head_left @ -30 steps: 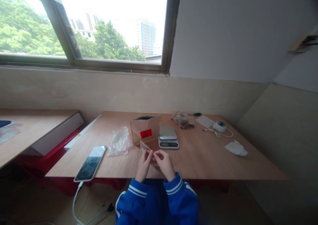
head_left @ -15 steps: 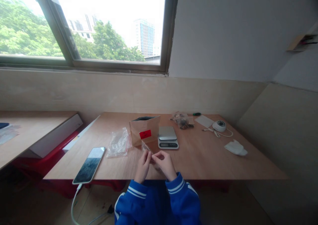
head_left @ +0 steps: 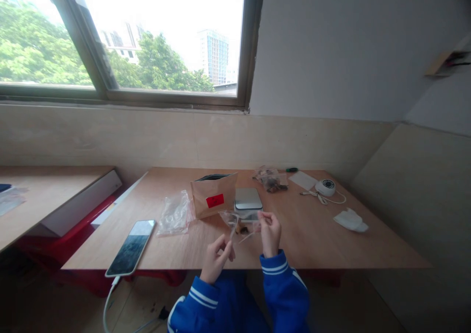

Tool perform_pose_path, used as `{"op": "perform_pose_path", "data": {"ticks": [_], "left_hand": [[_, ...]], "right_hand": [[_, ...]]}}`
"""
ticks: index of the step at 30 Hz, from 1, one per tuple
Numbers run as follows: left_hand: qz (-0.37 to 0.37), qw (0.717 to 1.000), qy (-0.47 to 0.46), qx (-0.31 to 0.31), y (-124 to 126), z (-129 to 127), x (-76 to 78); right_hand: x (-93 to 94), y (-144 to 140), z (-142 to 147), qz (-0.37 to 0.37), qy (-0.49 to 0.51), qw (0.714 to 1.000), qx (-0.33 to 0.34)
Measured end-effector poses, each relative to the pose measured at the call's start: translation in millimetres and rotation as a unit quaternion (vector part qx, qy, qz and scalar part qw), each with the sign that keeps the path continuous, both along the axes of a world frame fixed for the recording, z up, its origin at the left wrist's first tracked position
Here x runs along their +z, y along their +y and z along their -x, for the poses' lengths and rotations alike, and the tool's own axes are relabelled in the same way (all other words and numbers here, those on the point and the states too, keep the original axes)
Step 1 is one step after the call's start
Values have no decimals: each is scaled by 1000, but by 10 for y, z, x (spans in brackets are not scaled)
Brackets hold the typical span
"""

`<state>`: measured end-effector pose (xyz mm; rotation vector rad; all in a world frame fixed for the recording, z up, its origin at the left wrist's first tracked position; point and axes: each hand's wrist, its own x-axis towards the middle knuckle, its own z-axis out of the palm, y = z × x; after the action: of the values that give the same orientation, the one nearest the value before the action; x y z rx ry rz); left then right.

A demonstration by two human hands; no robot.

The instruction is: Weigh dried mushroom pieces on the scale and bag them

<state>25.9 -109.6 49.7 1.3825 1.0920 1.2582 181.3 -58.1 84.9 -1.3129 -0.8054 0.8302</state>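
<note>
Two hands apart now; half a second ago their fingertips met over the clear bag. Left hand: thumb and index nearly touching, looks pinched on the bag's near-left edge. Right hand: fingertips closed on its right corner. Bag's spread between them above the tabletop, dark bits newly showing, probably inside. I'd read that as fiddling done, film pulled wide; can't tell if its mouth is open. Beyond: scale, display now partly behind film; paper bag left of it, upright, mouth open, unmoved.
</note>
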Motion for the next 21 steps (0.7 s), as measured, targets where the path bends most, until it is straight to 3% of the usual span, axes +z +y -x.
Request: {"op": "perform_pose_path", "data": {"ticks": [2,6,9,12,16,19,21], "left_hand": [[17,999,-40,-31,12,3,-41],[75,989,-125,-22,171,-49,-260],[127,974,-181,-43,352,-101,-454],[138,964,-228,-12,505,-133,-555],[128,964,-229,41,570,-144,-537],[120,970,-207,46,539,-154,-486],[116,972,-202,27,516,-166,-461]], "right_hand": [[135,11,-36,-22,18,999,18],[333,-6,36,-40,13,993,107],[285,40,100,-30,-15,981,190],[117,135,111,-31,-46,971,232],[6,188,85,-80,-135,976,150],[102,130,99,-119,-207,969,58],[193,73,131,-152,-234,958,67]]}}
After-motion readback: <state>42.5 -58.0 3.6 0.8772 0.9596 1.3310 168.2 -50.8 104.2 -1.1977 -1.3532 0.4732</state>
